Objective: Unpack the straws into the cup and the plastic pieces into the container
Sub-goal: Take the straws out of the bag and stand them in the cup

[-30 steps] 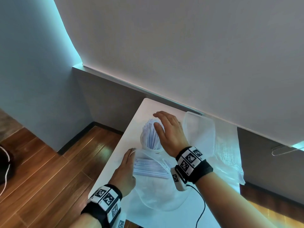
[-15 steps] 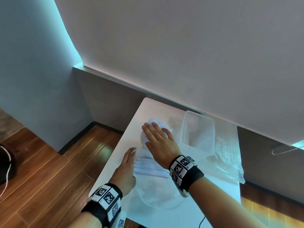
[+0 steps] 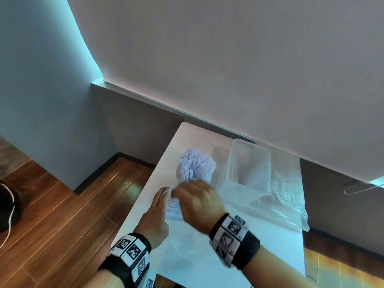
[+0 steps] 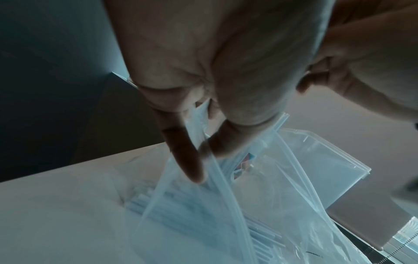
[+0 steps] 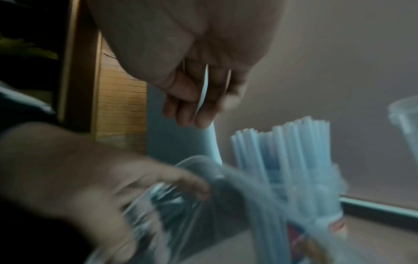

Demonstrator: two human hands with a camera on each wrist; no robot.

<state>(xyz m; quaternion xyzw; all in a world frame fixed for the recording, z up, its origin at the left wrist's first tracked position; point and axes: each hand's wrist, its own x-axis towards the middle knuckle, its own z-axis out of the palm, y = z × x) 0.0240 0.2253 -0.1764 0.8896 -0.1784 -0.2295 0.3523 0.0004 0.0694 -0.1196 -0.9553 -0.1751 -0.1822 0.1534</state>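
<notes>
Your left hand pinches the bag open, your right hand curls just above the straws lying flat, long sides across your fingers.

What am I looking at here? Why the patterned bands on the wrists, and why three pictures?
No robot: a person wearing cameras, one on the head and one on each wrist; the bands carry printed markers. The head view shows a white table with a cup full of straws, a clear container, and a plastic bag with more straws inside. The left hand pinches the bag's edge. The right hand is blurred; its wrist view shows a thin pale strip between its fingers.
</notes>
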